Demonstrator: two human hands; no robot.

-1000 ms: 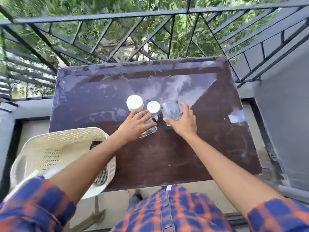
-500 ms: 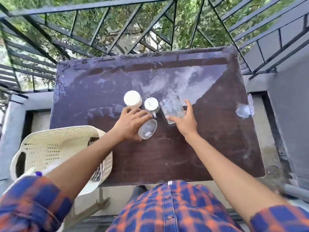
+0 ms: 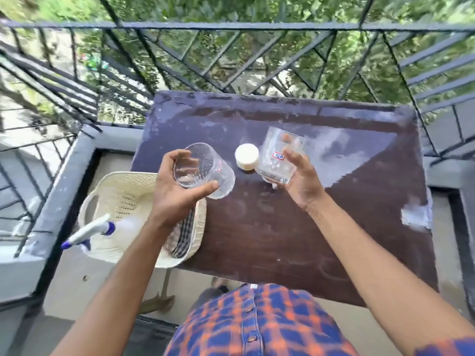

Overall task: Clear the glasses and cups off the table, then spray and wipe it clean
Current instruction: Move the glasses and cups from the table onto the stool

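Each hand has its grip closed around one glass, the left hand point(image 3: 177, 194) tilting a ribbed glass point(image 3: 205, 170) near the basket point(image 3: 123, 191) and the right hand point(image 3: 300, 181) lifting a labelled glass point(image 3: 280, 155) above the bench point(image 3: 282, 235), probably to carry both away together, while a white cup point(image 3: 246, 156) stands there.

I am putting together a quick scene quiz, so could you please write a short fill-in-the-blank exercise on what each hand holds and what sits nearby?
1. The left hand holds a clear ribbed ____, tilted on its side.
2. The glass mug in the right hand carries a small ____ with red edging.
3. A white cup remains on the ____ between the two hands.
4. The spray bottle lies in the cream ____ left of the table.

Missing words: glass; label; table; basket
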